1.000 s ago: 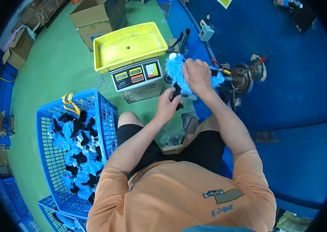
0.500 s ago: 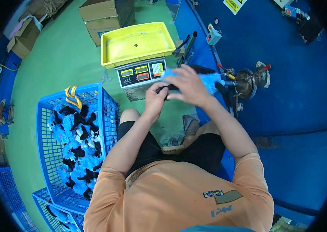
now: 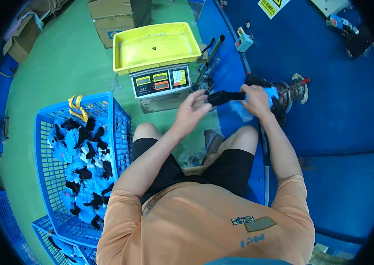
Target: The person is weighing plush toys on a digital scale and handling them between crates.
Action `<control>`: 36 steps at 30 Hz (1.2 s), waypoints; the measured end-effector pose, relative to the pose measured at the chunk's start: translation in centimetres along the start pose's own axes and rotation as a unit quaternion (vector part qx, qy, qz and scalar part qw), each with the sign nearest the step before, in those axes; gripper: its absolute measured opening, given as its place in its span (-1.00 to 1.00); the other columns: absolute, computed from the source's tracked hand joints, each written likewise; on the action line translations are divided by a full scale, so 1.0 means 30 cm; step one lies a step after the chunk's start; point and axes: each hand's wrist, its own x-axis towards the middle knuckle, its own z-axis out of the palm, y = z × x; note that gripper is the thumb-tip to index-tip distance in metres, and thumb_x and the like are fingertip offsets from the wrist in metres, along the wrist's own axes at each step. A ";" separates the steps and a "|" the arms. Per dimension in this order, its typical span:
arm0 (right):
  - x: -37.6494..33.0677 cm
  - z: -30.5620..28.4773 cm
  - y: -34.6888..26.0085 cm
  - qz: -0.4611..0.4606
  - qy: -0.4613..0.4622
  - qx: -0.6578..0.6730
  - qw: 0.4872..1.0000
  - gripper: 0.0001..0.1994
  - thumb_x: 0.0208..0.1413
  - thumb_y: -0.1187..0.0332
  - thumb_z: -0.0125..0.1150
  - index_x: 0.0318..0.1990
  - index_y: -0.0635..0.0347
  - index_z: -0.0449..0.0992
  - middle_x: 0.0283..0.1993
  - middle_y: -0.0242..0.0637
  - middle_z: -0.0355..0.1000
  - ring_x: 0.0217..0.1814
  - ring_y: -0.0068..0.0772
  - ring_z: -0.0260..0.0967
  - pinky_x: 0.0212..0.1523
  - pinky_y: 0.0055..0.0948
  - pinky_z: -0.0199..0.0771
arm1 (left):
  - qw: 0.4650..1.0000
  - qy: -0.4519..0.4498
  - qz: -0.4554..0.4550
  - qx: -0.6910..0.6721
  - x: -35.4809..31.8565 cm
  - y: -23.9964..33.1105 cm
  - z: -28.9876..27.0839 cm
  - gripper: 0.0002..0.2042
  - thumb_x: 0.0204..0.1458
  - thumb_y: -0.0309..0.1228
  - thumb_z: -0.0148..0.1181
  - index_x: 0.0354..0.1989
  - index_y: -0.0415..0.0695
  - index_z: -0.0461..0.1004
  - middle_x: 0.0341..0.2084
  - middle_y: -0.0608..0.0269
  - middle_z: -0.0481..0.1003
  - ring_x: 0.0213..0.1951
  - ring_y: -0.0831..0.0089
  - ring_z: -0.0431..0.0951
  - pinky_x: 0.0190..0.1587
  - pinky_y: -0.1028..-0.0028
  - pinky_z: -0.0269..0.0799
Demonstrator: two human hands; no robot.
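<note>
A blue furry plush toy (image 3: 241,111) with black limbs is at the metal pipe fitting (image 3: 288,98) on the blue machine wall. My right hand (image 3: 256,102) is closed around the plush beside that fitting, and it hides part of the fur. One black limb stretches left from the right hand toward my left hand (image 3: 192,114). The left hand's fingers are spread and slightly blurred at the end of that limb; whether they touch it is hard to see.
A blue crate (image 3: 118,132) of similar plush toys stands at my left, with another crate (image 3: 47,234) below it. Ahead, a yellow tray (image 3: 156,46) sits on a digital scale (image 3: 160,82). A cardboard box (image 3: 116,26) stands behind. A switch box (image 3: 243,40) is on the machine.
My right hand has moved right with the plush, closer to the pipe fitting. The left hand has let go of the black part it was pinching, and its fingers have spread.
</note>
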 end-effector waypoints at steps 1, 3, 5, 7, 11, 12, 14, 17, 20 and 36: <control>0.007 -0.010 -0.021 0.021 -0.041 -0.001 0.999 -0.61 -0.20 0.38 0.43 -0.13 0.05 0.51 -0.26 -0.19 0.54 -0.19 -0.04 0.48 -0.14 -0.13 0.42 | 0.997 -0.011 0.056 0.055 -0.002 -0.008 0.007 -0.70 0.16 -0.50 0.20 0.07 -0.28 0.46 -0.36 0.19 0.57 -0.40 0.47 0.53 -0.23 0.52 0.51; 0.031 -0.020 -0.073 0.001 -0.054 0.015 0.998 -0.64 -0.15 0.35 0.42 -0.14 0.08 0.51 -0.33 -0.15 0.55 -0.26 0.04 0.50 -0.18 -0.04 0.44 | 0.997 -0.012 0.037 0.059 0.014 -0.011 0.020 -0.68 0.16 -0.50 0.20 0.08 -0.28 0.45 -0.36 0.19 0.58 -0.40 0.46 0.53 -0.23 0.51 0.52; 0.062 -0.040 -0.140 -0.004 -0.067 0.017 0.998 -0.65 -0.13 0.31 0.41 -0.15 0.10 0.51 -0.31 -0.13 0.57 -0.24 0.05 0.52 -0.17 -0.04 0.45 | 0.997 -0.005 -0.004 0.079 0.028 -0.007 0.016 -0.66 0.15 -0.51 0.21 0.10 -0.29 0.43 -0.35 0.17 0.59 -0.40 0.45 0.55 -0.23 0.50 0.52; 0.077 -0.048 -0.185 -0.011 -0.079 0.021 0.997 -0.66 -0.11 0.27 0.41 -0.15 0.12 0.51 -0.28 -0.12 0.59 -0.23 0.06 0.54 -0.16 -0.04 0.47 | 0.995 -0.001 -0.023 0.094 0.034 -0.011 0.005 -0.65 0.15 -0.51 0.21 0.11 -0.30 0.42 -0.34 0.16 0.59 -0.40 0.44 0.55 -0.22 0.50 0.53; 0.084 -0.048 -0.233 0.004 -0.061 0.035 0.998 -0.68 -0.13 0.29 0.40 -0.18 0.11 0.50 -0.31 -0.18 0.58 -0.25 0.04 0.52 -0.20 -0.05 0.46 | 0.998 0.020 -0.044 0.049 0.023 -0.036 -0.036 -0.71 0.20 -0.51 0.18 0.08 -0.29 0.42 -0.34 0.14 0.58 -0.41 0.45 0.57 -0.27 0.55 0.53; 0.081 -0.045 -0.228 0.005 -0.058 0.039 0.998 -0.68 -0.13 0.29 0.40 -0.18 0.11 0.50 -0.31 -0.18 0.58 -0.25 0.04 0.52 -0.20 -0.05 0.46 | 0.997 0.020 -0.043 0.054 0.026 -0.025 -0.034 -0.71 0.20 -0.51 0.18 0.08 -0.29 0.42 -0.34 0.14 0.58 -0.41 0.45 0.57 -0.27 0.55 0.53; 0.072 -0.025 -0.205 -0.008 -0.012 0.038 0.999 -0.69 -0.15 0.31 0.39 -0.21 0.10 0.50 -0.33 -0.21 0.57 -0.26 0.00 0.51 -0.21 -0.07 0.45 | 0.994 0.053 -0.094 0.005 0.036 -0.006 -0.029 -0.74 0.21 -0.51 0.19 0.03 -0.31 0.42 -0.37 0.15 0.56 -0.41 0.45 0.56 -0.29 0.55 0.53; 0.040 0.032 -0.124 -0.037 0.088 0.035 0.995 -0.71 -0.20 0.34 0.39 -0.25 0.06 0.48 -0.36 -0.25 0.55 -0.28 -0.08 0.49 -0.21 -0.12 0.43 | 0.984 0.083 -0.148 -0.044 0.047 0.013 0.001 -0.77 0.22 -0.50 0.19 -0.01 -0.32 0.42 -0.40 0.15 0.55 -0.41 0.46 0.56 -0.32 0.56 0.52; -0.014 0.070 0.000 -0.022 0.126 0.026 0.991 -0.70 -0.24 0.37 0.39 -0.27 0.02 0.48 -0.37 -0.28 0.54 -0.27 -0.14 0.48 -0.17 -0.17 0.41 | 0.939 0.044 -0.233 -0.250 0.059 0.016 0.104 -0.78 0.21 -0.49 0.22 -0.04 -0.32 0.43 -0.41 0.14 0.53 -0.44 0.50 0.52 -0.33 0.57 0.52; 0.028 0.041 -0.110 -0.014 0.086 0.039 0.995 -0.70 -0.24 0.39 0.44 -0.30 0.06 0.47 -0.40 -0.26 0.55 -0.27 -0.14 0.48 -0.18 -0.18 0.42 | 0.950 0.021 -0.192 -0.246 0.025 -0.068 -0.026 -0.85 0.24 -0.51 0.18 -0.10 -0.30 0.41 -0.29 0.03 0.57 -0.27 0.37 0.65 -0.09 0.46 0.64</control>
